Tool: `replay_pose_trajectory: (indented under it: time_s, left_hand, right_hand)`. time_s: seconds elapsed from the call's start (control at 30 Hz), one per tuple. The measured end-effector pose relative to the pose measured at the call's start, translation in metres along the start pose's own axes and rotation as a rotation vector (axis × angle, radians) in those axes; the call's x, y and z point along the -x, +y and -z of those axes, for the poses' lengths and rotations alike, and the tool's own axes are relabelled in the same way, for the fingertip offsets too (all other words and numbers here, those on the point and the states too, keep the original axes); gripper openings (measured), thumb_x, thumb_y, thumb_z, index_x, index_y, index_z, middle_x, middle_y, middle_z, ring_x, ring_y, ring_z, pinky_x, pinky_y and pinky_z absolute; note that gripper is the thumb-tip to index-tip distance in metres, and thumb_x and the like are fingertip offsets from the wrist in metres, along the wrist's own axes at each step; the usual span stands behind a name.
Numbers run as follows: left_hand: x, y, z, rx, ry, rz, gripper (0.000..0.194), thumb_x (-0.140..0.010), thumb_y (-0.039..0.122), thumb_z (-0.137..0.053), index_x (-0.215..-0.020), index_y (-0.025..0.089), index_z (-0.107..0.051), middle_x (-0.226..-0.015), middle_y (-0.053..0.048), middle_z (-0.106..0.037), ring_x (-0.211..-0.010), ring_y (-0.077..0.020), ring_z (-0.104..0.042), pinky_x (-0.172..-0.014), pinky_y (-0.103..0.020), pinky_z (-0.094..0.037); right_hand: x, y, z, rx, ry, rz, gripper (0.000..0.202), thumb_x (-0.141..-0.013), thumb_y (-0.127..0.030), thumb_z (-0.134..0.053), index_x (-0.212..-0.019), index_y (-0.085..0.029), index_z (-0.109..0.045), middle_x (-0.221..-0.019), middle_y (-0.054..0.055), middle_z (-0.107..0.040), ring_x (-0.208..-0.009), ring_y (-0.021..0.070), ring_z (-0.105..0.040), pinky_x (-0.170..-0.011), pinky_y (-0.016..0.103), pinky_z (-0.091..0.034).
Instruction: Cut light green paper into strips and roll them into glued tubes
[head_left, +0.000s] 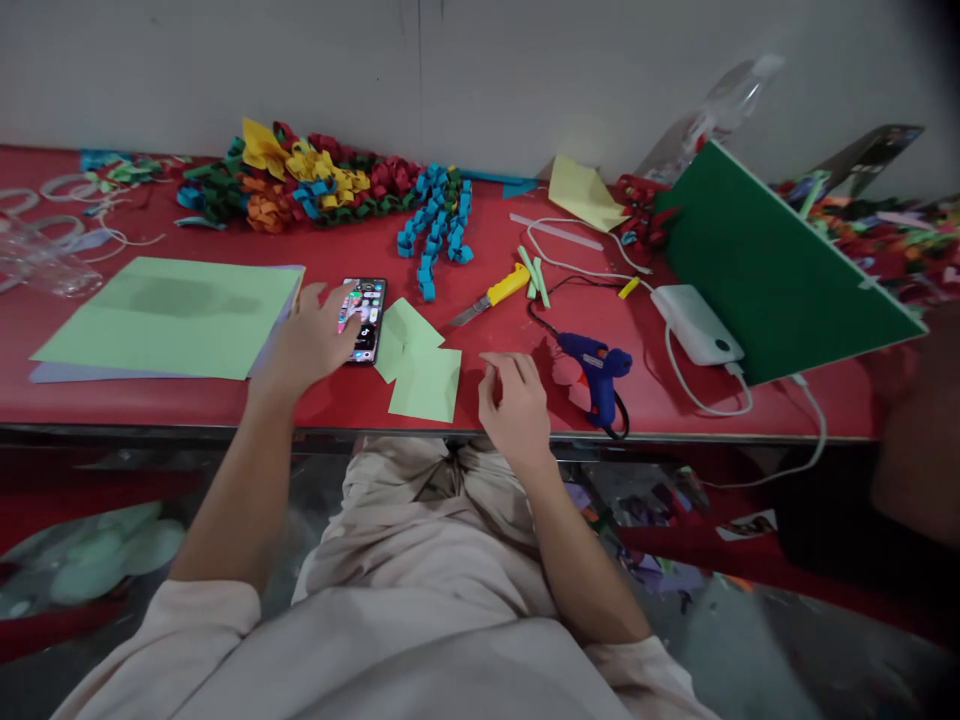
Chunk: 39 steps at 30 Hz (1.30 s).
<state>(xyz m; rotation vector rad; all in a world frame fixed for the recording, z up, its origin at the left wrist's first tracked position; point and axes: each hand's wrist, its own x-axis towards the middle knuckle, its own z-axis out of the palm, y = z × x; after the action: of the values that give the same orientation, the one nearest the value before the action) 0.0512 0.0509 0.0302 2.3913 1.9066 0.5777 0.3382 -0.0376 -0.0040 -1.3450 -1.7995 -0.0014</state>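
Observation:
My left hand (311, 335) reaches over the left side of a phone (368, 320) with a lit screen; its fingers are apart, with fingertips over the display. Right of the phone lie green paper pieces (426, 385), partly overlapping. My right hand (516, 400) rests at the table's front edge, fingers bent and thumb apart from them, holding nothing. A blue glue gun (596, 372) lies to its right. Beyond the hands is a yellow cutter (506, 287) with its blade out, beside narrow green strips (535, 275). Large green sheets (161, 315) lie left of my left hand.
Colourful paper chains (322, 185) lie along the wall on the red table (480, 240). At right a green board (780, 270) leans over a white power bank (696, 325) with cables. Plastic bottles (731, 100) stand or lie at both sides. A person's arm (919, 440) shows at far right.

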Motion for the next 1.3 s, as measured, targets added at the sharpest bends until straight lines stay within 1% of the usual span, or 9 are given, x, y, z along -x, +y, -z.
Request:
replay_pose_trajectory:
  time_s: [0.13, 0.27, 0.4, 0.57, 0.7, 1.03, 1.17, 1.23, 1.3]
  left_hand:
    - [0.009, 0.003, -0.002, -0.009, 0.032, -0.005, 0.053, -0.098, 0.042, -0.046, -0.146, 0.022, -0.053, -0.152, -0.019, -0.041, -0.14, -0.0387, -0.044, -0.115, -0.057, -0.039]
    - [0.012, 0.006, -0.003, 0.013, 0.006, 0.006, 0.048, -0.098, 0.047, -0.047, -0.142, 0.029, -0.059, -0.155, -0.013, -0.039, -0.135, -0.0376, -0.05, -0.114, -0.057, -0.04]
    - [0.012, -0.004, -0.004, 0.064, -0.027, 0.018, 0.043, -0.098, 0.05, -0.048, -0.132, 0.032, -0.066, -0.164, -0.008, -0.029, -0.147, -0.0395, -0.038, -0.119, -0.06, -0.034]
    - [0.013, -0.01, 0.002, 0.108, 0.121, 0.09, 0.05, -0.099, 0.044, -0.048, -0.142, 0.019, -0.053, -0.161, -0.018, -0.032, -0.152, -0.0356, -0.029, -0.123, -0.057, -0.03]
    - [0.018, -0.003, 0.005, 0.116, 0.054, -0.082, 0.044, -0.099, 0.035, -0.047, -0.142, 0.025, -0.051, -0.16, -0.01, -0.033, -0.151, -0.0292, -0.032, -0.124, -0.051, -0.03]
    - [0.03, -0.003, -0.005, 0.168, 0.006, -0.067, 0.042, -0.097, 0.035, -0.048, -0.137, 0.025, -0.055, -0.158, -0.012, -0.032, -0.144, -0.0311, -0.043, -0.119, -0.05, -0.039]
    - [0.043, 0.017, 0.007, 0.14, 0.116, -0.09, 0.052, -0.097, 0.033, -0.051, -0.148, 0.025, -0.043, -0.16, -0.014, -0.033, -0.149, -0.0328, -0.034, -0.121, -0.053, -0.033]
    - [0.059, 0.038, 0.012, 0.139, 0.12, -0.169, 0.048, -0.097, 0.031, -0.051, -0.145, 0.027, -0.047, -0.155, -0.012, -0.042, -0.145, -0.0311, -0.04, -0.118, -0.052, -0.036]
    - [0.076, 0.062, 0.011, 0.135, -0.001, -0.33, 0.047, -0.097, 0.035, -0.055, -0.143, 0.028, -0.05, -0.151, -0.011, -0.049, -0.141, -0.0314, -0.046, -0.115, -0.052, -0.038]
  right_hand:
    - [0.0, -0.001, 0.001, 0.006, 0.002, -0.004, 0.024, -0.097, -0.011, -0.046, -0.112, -0.019, -0.063, -0.1, 0.011, -0.065, -0.098, 0.0263, -0.06, -0.091, 0.044, -0.052]
    - [-0.001, -0.001, 0.001, 0.009, -0.009, -0.007, 0.024, -0.096, -0.011, -0.046, -0.112, -0.019, -0.063, -0.099, 0.011, -0.065, -0.097, 0.0262, -0.06, -0.091, 0.044, -0.052]
    - [-0.001, -0.002, 0.002, 0.018, -0.011, -0.015, 0.024, -0.096, -0.011, -0.046, -0.111, -0.02, -0.062, -0.1, 0.011, -0.065, -0.097, 0.0262, -0.06, -0.089, 0.043, -0.052]
    - [-0.001, -0.002, 0.002, 0.015, -0.022, -0.015, 0.024, -0.097, -0.011, -0.046, -0.111, -0.021, -0.062, -0.1, 0.01, -0.065, -0.097, 0.0261, -0.06, -0.089, 0.043, -0.052]
    - [-0.001, -0.001, 0.002, 0.014, -0.015, -0.014, 0.023, -0.097, -0.011, -0.045, -0.111, -0.019, -0.062, -0.1, 0.011, -0.065, -0.098, 0.0258, -0.059, -0.089, 0.043, -0.052]
    - [0.0, 0.0, -0.001, -0.004, -0.005, -0.031, 0.024, -0.097, -0.012, -0.045, -0.11, -0.02, -0.063, -0.099, 0.011, -0.065, -0.098, 0.0262, -0.059, -0.088, 0.043, -0.052]
    - [-0.005, -0.005, 0.004, -0.063, 0.002, -0.014, 0.026, -0.096, -0.013, -0.045, -0.11, -0.021, -0.065, -0.1, 0.011, -0.067, -0.098, 0.0254, -0.061, -0.089, 0.044, -0.052]
    - [-0.004, -0.02, 0.024, -0.181, -0.007, 0.023, 0.029, -0.097, -0.012, -0.044, -0.109, -0.023, -0.067, -0.1, 0.01, -0.069, -0.095, 0.0234, -0.064, -0.085, 0.042, -0.054]
    - [0.006, -0.042, 0.058, -0.302, -0.089, 0.061, 0.031, -0.098, -0.015, -0.044, -0.109, -0.029, -0.069, -0.104, 0.008, -0.07, -0.095, 0.0223, -0.067, -0.08, 0.041, -0.056]
